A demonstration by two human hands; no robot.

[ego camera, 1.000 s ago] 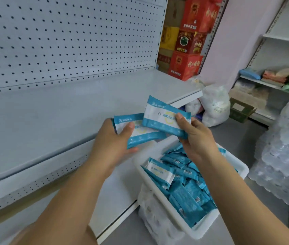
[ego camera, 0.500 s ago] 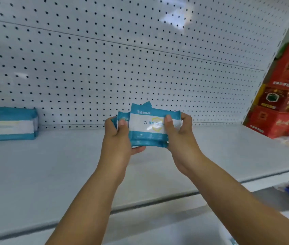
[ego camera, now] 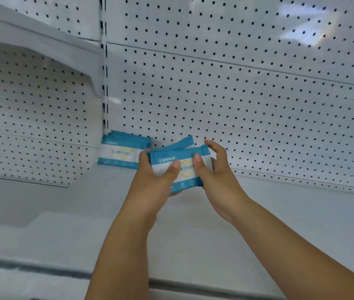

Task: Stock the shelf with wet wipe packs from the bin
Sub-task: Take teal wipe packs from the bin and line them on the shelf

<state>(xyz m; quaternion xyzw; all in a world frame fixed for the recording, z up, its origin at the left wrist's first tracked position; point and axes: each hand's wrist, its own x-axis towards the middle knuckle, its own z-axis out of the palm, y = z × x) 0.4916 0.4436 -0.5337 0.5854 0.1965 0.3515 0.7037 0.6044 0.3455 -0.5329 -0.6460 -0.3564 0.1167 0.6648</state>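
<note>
Wipe packs (ego camera: 180, 164) gripped in my left hand (ego camera: 154, 182) & right hand (ego camera: 218, 176), thumbs in front; best I square edges, then stand them beside shelved stack (ego camera: 120, 150), labels fwd.

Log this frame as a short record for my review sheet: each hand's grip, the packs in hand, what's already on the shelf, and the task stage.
left hand: grips the left end of the held packs, thumb on the front
right hand: grips the right end of the same bundle
held packs: several, teal and white, above the shelf, not set down
stocked packs: at the back by the pegboard panel, just left of the hands
stage: placement not yet done
</note>
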